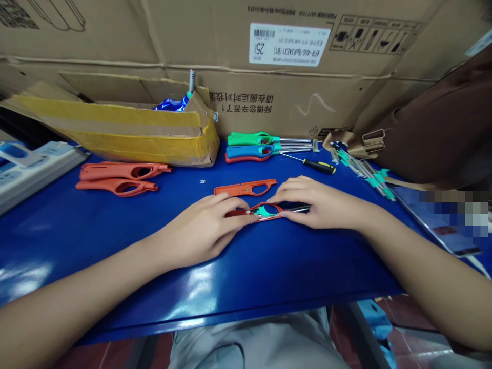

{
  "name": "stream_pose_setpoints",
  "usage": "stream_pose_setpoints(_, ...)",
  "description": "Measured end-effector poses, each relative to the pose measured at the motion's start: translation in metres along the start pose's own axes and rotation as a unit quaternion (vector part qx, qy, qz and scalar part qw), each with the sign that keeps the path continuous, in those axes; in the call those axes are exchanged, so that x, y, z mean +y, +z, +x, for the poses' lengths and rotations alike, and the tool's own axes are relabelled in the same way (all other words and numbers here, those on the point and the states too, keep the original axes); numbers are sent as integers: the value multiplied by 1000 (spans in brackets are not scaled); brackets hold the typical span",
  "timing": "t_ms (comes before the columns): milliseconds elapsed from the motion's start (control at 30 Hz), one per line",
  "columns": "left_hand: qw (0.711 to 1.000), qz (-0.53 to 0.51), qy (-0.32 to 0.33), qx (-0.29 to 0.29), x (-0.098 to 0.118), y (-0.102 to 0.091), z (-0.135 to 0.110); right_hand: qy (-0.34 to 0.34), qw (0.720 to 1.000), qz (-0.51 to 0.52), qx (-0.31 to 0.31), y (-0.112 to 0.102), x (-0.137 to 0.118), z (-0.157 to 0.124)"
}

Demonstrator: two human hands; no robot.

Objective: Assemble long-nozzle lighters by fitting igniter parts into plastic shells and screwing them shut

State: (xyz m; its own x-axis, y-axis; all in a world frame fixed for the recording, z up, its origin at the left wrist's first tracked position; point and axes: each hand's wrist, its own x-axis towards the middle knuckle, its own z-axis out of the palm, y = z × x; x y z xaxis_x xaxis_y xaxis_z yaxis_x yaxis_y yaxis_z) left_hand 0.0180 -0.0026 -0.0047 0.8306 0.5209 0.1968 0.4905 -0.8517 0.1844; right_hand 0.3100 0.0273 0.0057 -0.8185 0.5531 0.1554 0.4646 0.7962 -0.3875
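Pins the left end of an orange shell half (238,212) to the blue table (269,266) with the left hand (203,230), grip closed on it between thumb and fingers. Clamps the right hand (319,205) by its fingertips on the metal tube (302,208) that sticks out of the shell's other end. Keeps a teal trigger (265,210) seated in the shell, right between the two grips.

Just beyond the grips, touching neither: a second orange shell half (246,188), lying flat. Farther beyond: three finished lighters (261,146) in green, blue and red, side by side, and a screwdriver (319,165) beyond the right grip. Well off to the right of that grip: a row of teal inner parts (365,171) with metal stems. Well off to the left of the left grip: two more orange shells (119,178), and behind them a taped cardboard box (126,128).
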Motion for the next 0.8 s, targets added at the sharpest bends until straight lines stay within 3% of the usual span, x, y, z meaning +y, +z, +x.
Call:
stream_pose_setpoints(267,1000,21,-2,-10,-2,2,-1,95,991,93,25,4,-2,4)
stream_pose_setpoints(500,999,28,0,-21,-1,3,-2,186,964,191,-7,5,-3,7)
stream_pose_setpoints(800,1000,25,0,-19,-1,3,-2,227,952,204,1,10,-5,11)
